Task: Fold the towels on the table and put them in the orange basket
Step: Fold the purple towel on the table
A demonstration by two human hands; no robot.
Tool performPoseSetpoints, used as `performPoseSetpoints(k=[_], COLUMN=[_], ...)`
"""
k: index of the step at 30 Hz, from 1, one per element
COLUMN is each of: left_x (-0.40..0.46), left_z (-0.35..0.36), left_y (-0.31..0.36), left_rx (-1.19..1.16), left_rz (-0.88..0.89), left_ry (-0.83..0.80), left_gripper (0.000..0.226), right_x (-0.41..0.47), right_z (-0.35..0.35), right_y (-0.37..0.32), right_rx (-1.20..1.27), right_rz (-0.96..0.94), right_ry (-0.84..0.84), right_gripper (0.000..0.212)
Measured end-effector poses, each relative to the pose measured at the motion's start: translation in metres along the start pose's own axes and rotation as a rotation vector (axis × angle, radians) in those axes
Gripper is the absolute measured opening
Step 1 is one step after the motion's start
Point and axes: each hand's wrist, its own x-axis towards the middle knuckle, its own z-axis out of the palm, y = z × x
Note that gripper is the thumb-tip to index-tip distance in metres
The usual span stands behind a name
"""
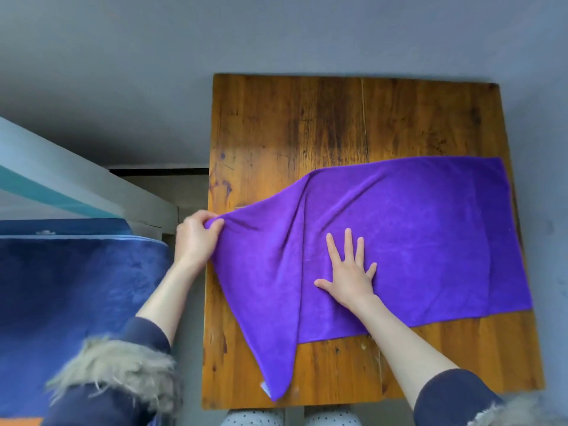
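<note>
A purple towel (430,235) lies spread over the right and middle of the wooden table (307,124). My left hand (196,238) grips its left end at the table's left edge and holds it lifted, so the cloth hangs in a fold down to a point near the front edge. My right hand (350,272) presses flat on the middle of the towel, fingers spread. A sliver of orange, perhaps the orange basket (18,422), shows at the bottom left corner.
A blue plush blanket on a bed (76,296) lies left of the table, with a pale bed frame rail (92,186) behind it. Grey floor surrounds the table. The far half of the tabletop is bare wood.
</note>
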Motion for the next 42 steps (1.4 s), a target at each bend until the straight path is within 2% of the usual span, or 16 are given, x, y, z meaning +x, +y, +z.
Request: performPoseSetpoints(k=[3,6,9,12,15,17,24,30,33,36,39,42], left_x=[0.035,0.052,0.043,0.02,0.011,0.018,0.059,0.065,0.04,0.002,-0.019,-0.017], left_z=[-0.015,-0.015,-0.001,0.029,0.058,0.067,0.054,0.049,0.057,0.075,0.086,0.08], left_y=[0.005,0.009,0.009,0.005,0.004,0.005,0.01,0.011,0.01,-0.001,-0.022,-0.02], left_rx=[0.025,0.19,0.318,0.415,0.499,0.55,0.559,0.488,0.496,0.564,0.687,0.754], left_rz=[-0.028,0.006,0.167,0.402,0.393,0.38,0.405,0.446,0.559,0.655,0.609,0.586], left_ry=[0.112,0.198,0.258,0.138,-0.112,-0.168,-0.16,-0.084,-0.02,-0.102,-0.208,-0.224], left_gripper=[0.021,0.029,0.036,0.04,0.058,0.065,0.084,0.067,0.063,0.069,0.08,0.084], right_x=[-0.001,-0.001,-0.001,0.0,-0.001,-0.001,-0.006,-0.007,0.0,0.01,0.016,0.016], right_z=[-0.002,-0.003,-0.003,-0.001,0.0,0.001,0.004,0.007,0.004,0.002,-0.001,-0.005], right_y=[-0.001,-0.002,-0.003,-0.002,-0.002,0.0,0.0,-0.005,-0.01,-0.009,-0.001,0.014], right_rx=[0.008,0.001,-0.003,-0.006,-0.016,-0.028,-0.031,-0.002,-0.035,-0.038,-0.032,-0.004], right_rz=[0.013,0.023,0.024,0.021,0.016,0.011,0.003,0.002,-0.023,-0.044,-0.065,-0.107], right_ry=[-0.011,-0.018,-0.013,-0.01,0.0,0.007,0.017,0.083,0.115,0.125,0.13,0.168], right_gripper=[0.1,0.101,0.101,0.102,0.104,0.106,0.113,0.107,0.105,0.108,0.107,0.1])
